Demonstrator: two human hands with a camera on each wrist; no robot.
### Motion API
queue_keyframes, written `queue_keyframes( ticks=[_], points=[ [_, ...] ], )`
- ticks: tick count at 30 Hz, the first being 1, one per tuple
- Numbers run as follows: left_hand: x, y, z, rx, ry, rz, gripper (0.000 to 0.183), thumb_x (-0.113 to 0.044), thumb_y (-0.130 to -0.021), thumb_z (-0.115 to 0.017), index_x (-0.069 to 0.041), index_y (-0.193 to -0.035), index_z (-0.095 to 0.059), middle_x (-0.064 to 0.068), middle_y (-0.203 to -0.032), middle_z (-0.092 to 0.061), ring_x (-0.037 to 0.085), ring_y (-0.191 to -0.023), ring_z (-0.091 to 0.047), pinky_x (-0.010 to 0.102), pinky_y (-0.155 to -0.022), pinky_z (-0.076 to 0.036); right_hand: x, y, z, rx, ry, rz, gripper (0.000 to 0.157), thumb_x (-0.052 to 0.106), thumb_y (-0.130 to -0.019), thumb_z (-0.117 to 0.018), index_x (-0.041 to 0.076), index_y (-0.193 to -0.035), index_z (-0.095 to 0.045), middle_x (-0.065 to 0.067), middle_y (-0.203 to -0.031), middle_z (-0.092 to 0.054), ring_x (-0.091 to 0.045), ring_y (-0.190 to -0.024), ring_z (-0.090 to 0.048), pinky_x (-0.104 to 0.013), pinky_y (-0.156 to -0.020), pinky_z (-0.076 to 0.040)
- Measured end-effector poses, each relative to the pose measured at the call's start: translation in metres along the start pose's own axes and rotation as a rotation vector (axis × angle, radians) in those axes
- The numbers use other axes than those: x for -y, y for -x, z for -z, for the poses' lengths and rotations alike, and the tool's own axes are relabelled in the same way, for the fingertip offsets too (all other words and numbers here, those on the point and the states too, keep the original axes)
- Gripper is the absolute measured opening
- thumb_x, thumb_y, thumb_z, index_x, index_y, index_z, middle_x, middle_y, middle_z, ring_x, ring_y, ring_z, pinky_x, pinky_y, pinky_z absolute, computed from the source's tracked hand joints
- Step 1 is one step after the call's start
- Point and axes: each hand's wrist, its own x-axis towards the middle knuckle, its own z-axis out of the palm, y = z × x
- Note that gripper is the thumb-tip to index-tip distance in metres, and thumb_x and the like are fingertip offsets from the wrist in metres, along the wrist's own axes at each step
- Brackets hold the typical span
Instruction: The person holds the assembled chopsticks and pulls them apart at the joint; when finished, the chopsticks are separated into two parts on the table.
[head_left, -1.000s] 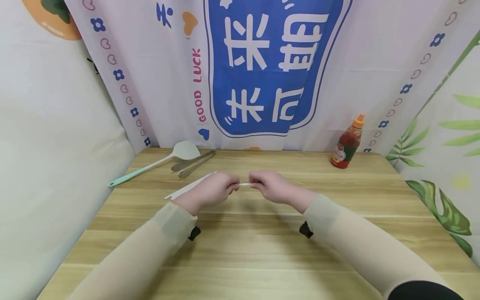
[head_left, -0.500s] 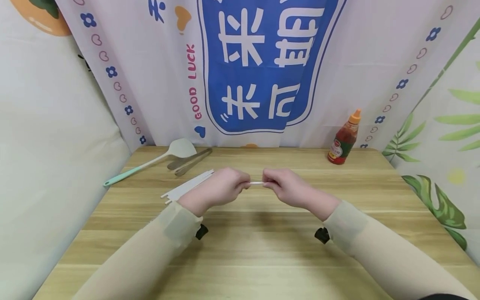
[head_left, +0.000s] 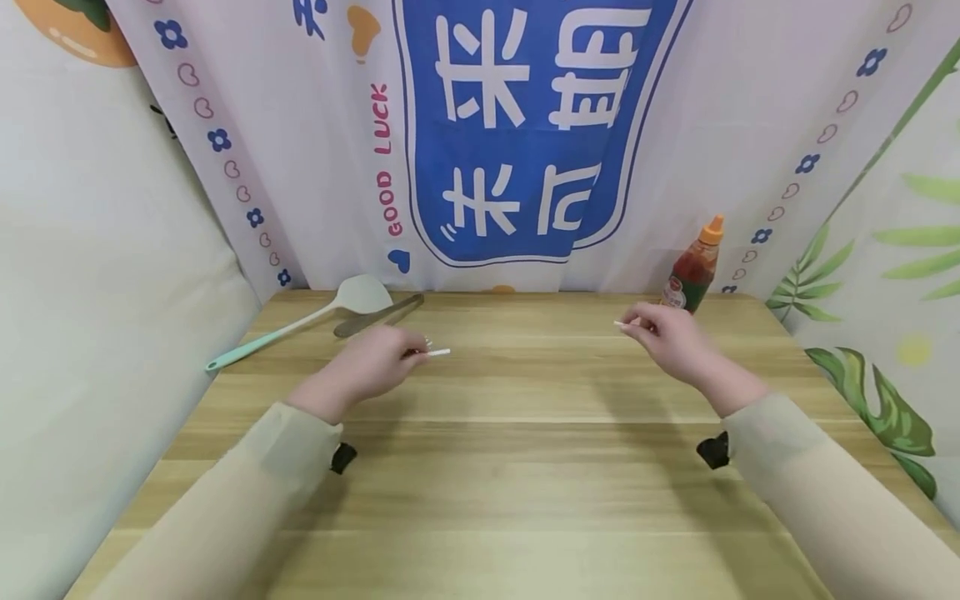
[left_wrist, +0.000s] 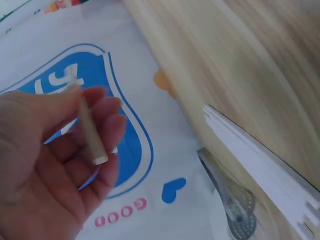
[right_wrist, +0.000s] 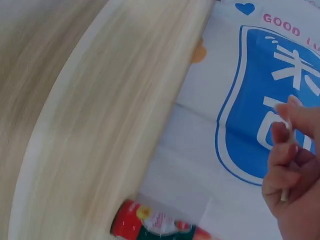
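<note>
Pinched tight, thumb against fingers, the left hand (head_left: 371, 364) is holding a short white stick (left_wrist: 91, 131); the right hand (head_left: 671, 337) is likewise gripping a second white stick (right_wrist: 284, 194). Both are hovering above the table (head_left: 487, 492), well apart. White rods (left_wrist: 261, 156) are lying near the metal tongs (head_left: 375, 318). The sauce bottle (head_left: 693, 271) is standing partly hidden behind the right hand.

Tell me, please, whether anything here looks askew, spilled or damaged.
The spatula handle juts past the left edge of the table, and the cloth lettering runs sideways. The left hand and right hand pinch separate white pieces, possibly one broken stick. No spill shows.
</note>
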Motion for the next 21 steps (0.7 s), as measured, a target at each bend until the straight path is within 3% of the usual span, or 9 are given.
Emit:
queue_keyframes(
  ticks=[4, 8, 11, 14, 21],
  points=[
    [-0.007, -0.022, -0.013, 0.079, 0.0, 0.0, 0.008, -0.014, -0.092, -0.07, -0.01, -0.088, -0.075, -0.006, -0.076, -0.063, 0.014, -0.071, -0.056, 0.036, -0.071, -0.049, 0.005, -0.011, -0.017, 0.149, -0.035, -0.054, 0.018, 0.005, -0.099, -0.057, 0.003, -0.114, -0.067, -0.014, -0.103, -0.066, -0.026, -0.084, -0.058, -0.045, -0.075, -0.048],
    [-0.012, -0.051, -0.032, 0.137, 0.024, -0.018, 0.006, -0.012, -0.089, -0.072, -0.01, -0.084, -0.075, -0.005, -0.075, -0.064, 0.015, -0.07, -0.056, 0.034, -0.07, -0.048, 0.01, -0.023, -0.043, 0.238, -0.059, -0.058, 0.011, 0.002, -0.096, -0.061, 0.001, -0.105, -0.067, -0.009, -0.085, -0.064, -0.02, -0.073, -0.056, -0.038, -0.068, -0.047],
    [-0.014, -0.069, -0.044, 0.17, 0.021, -0.019, 0.005, -0.009, -0.088, -0.071, -0.01, -0.084, -0.074, -0.004, -0.076, -0.064, 0.016, -0.072, -0.056, 0.034, -0.071, -0.047, 0.012, -0.031, -0.059, 0.259, -0.043, -0.059, 0.003, 0.0, -0.093, -0.064, 0.003, -0.092, -0.065, -0.004, -0.077, -0.06, -0.018, -0.069, -0.053, -0.035, -0.065, -0.045],
    [-0.013, -0.082, -0.057, 0.187, -0.014, -0.017, 0.008, -0.006, -0.086, -0.07, -0.013, -0.081, -0.072, -0.006, -0.075, -0.062, 0.016, -0.072, -0.055, 0.033, -0.073, -0.046, 0.013, -0.038, -0.072, 0.282, -0.014, -0.048, 0.009, -0.002, -0.091, -0.064, 0.006, -0.087, -0.061, -0.003, -0.077, -0.058, -0.018, -0.072, -0.052, -0.035, -0.068, -0.045],
    [-0.011, -0.097, -0.079, 0.218, -0.042, -0.026, 0.014, -0.007, -0.085, -0.073, -0.016, -0.074, -0.068, -0.006, -0.074, -0.061, 0.015, -0.073, -0.055, 0.032, -0.073, -0.047, 0.011, -0.042, -0.088, 0.296, 0.057, 0.001, 0.013, 0.002, -0.087, -0.072, 0.008, -0.082, -0.061, -0.004, -0.079, -0.051, -0.02, -0.075, -0.048, -0.035, -0.07, -0.043]
  ],
)
